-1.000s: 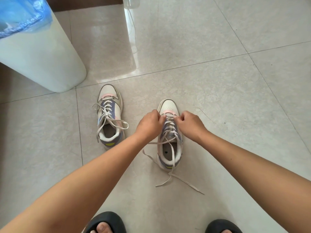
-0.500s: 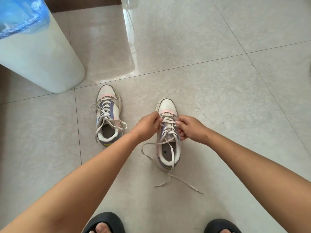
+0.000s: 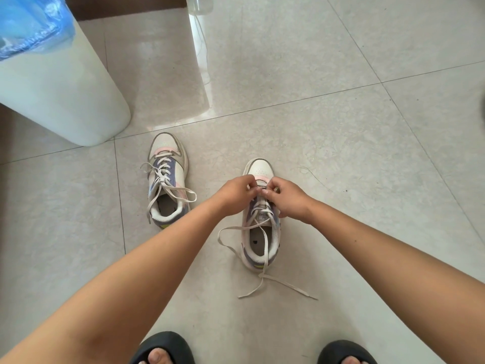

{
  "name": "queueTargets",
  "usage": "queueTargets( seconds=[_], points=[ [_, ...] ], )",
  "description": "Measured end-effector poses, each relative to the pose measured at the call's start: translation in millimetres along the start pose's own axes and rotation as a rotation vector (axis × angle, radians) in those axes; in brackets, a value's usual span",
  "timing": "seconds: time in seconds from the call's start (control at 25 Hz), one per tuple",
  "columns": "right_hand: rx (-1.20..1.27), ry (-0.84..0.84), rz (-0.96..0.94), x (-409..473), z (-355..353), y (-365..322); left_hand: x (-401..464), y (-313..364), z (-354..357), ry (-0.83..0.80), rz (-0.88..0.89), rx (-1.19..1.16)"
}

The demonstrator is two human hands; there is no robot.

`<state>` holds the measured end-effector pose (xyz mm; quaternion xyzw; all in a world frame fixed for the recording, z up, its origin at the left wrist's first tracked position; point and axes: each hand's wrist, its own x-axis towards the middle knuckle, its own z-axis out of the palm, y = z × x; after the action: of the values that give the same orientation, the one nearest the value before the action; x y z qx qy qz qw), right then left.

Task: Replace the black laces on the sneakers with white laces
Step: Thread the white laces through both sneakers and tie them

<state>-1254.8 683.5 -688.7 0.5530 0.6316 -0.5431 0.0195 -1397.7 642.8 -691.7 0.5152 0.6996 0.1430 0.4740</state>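
Looking down past your forearms, you have the right sneaker lying straight ahead on the tiled floor, its long axis running near to far with the toe cap pointing away and the heel opening toward you. Both hands meet at the far end of its lacing, just short of the toe: your left hand comes in from the left and your right hand from the right, each with fingers curled and seemingly pinching the pale lace at the lowest eyelets, though the exact grip is hidden by the knuckles. Neither hand is clearly nearer; they sit almost touching over the shoe's centre line. The loose lace ends trail toward you, past the heel. The other sneaker stands well apart to the left, also toe-away, near the white bin. No black laces are visible.
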Motion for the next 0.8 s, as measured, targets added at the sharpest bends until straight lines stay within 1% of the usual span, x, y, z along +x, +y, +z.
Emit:
queueTargets(
  seconds=[0.08, 0.16, 0.28, 0.36, 0.48, 0.6, 0.72, 0.8],
  points=[
    [0.184, -0.001, 0.029, -5.1, -1.2, 1.7, -2.6, -4.3, 0.6, 0.008, -0.034, -0.109],
    [0.265, 0.007, 0.042, -9.4, -1.5, 2.4, -5.9, -9.1, -0.5, 0.034, -0.018, -0.097],
    [0.290, 0.025, 0.063, -9.4, -0.6, 1.2, -7.6, -10.0, -2.9, 0.147, 0.044, 0.010],
    [0.218, 0.036, 0.047, -8.1, -0.3, 0.2, -5.3, -7.6, -4.9, 0.208, 0.095, 0.063],
    [0.117, 0.054, 0.018, -7.2, 1.5, 1.3, 3.9, -2.0, -8.0, 0.145, 0.197, 0.237],
    [0.111, 0.052, 0.018, -7.7, 0.8, 2.1, 12.4, 4.4, -13.7, 0.039, 0.184, 0.365],
    [0.062, 0.055, 0.011, -8.3, 1.0, 3.4, 16.7, 11.4, -15.8, -0.045, 0.185, 0.572],
    [-0.003, 0.080, 0.005, -9.0, 2.4, 4.6, 18.2, 14.5, -14.8, -0.061, 0.194, 0.656]
  ],
)
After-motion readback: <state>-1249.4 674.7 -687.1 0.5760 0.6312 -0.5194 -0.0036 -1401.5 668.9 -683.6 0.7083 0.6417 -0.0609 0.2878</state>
